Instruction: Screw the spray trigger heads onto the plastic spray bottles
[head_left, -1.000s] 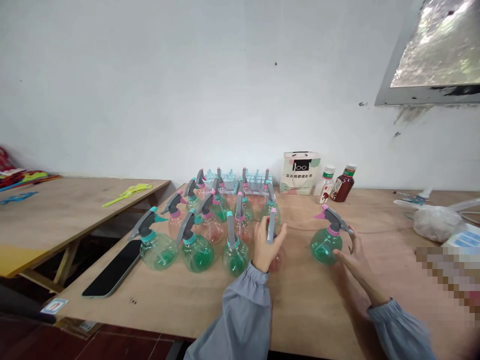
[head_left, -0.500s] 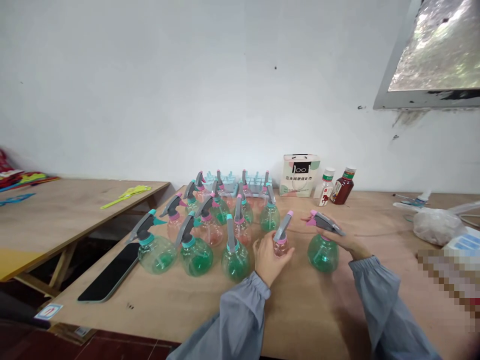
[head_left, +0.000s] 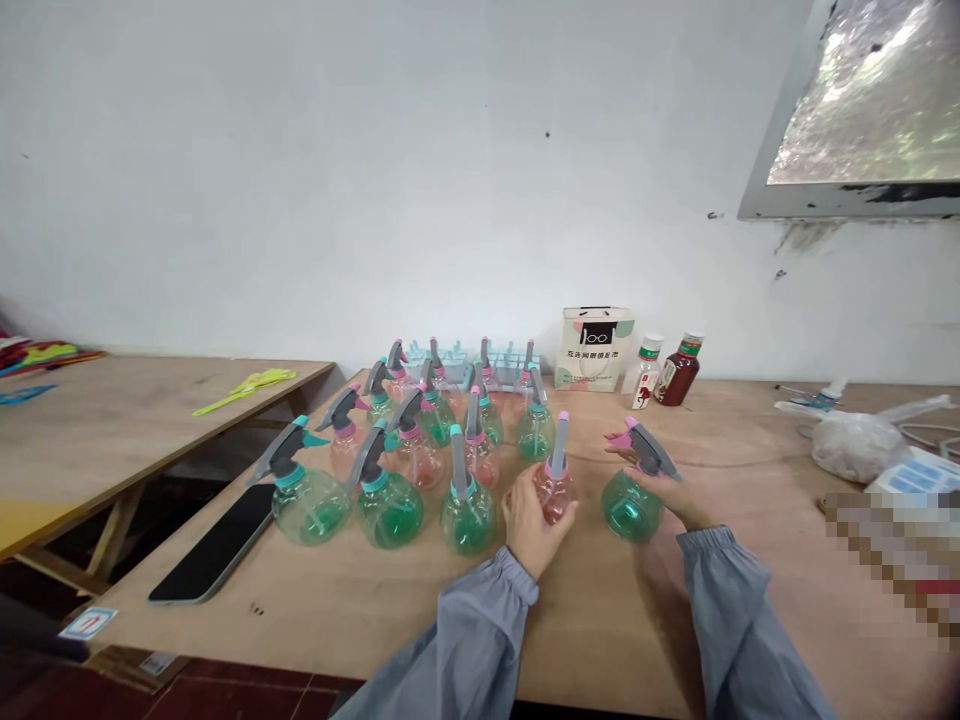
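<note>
My left hand point(head_left: 532, 522) is closed round the body of a pink spray bottle point(head_left: 556, 493), which stands upright with its grey and pink head above my fingers. To its right, my right hand point(head_left: 675, 492) grips a green spray bottle point(head_left: 628, 512) near the neck, below a grey head point(head_left: 651, 452) with a pink nozzle. Some of my right fingers are hidden behind that head. Left of my left hand stands a green spray bottle point(head_left: 466, 520) with a turquoise collar. Beyond it, several more green and pink spray bottles point(head_left: 390, 512) stand in rows.
A black phone point(head_left: 214, 548) lies at the table's left. Light-blue baskets point(head_left: 469, 368), a paper bag point(head_left: 594, 350) and two drink bottles point(head_left: 679, 372) stand by the wall. At the right lies a clear plastic bag point(head_left: 855, 450). Another table point(head_left: 157, 425) is on the left.
The pink bottle in my left hand has turned and now stands straighter, its head pointing away. The green bottle in my right hand has shifted slightly left, closer to the pink one.
</note>
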